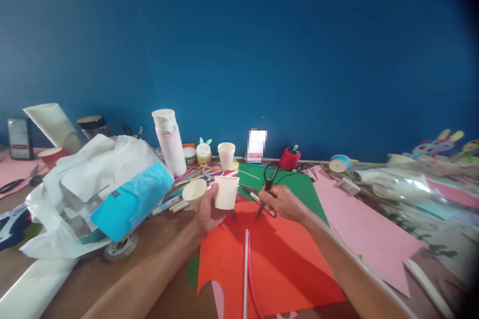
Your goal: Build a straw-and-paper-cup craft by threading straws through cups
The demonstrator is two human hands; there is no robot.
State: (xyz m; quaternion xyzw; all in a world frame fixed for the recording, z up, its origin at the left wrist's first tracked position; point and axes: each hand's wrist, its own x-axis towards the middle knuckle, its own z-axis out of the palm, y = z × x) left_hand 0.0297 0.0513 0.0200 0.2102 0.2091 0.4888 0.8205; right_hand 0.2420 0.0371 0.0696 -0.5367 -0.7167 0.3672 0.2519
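Blue wall (239,50) behind cluttered brown table (162,234), left hand (207,213), fingers gripping a white cup (226,193), right hand (282,202), fingers clasping black scissors (268,186) above orange paper (290,274)

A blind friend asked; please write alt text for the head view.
A person's left hand holds a white paper cup; the right hand holds black scissors, tips down, above red paper. They are at a cluttered brown table facing a blue wall.

Brown tabletop (175,294) under pink paper (362,224), tape roll (120,248)
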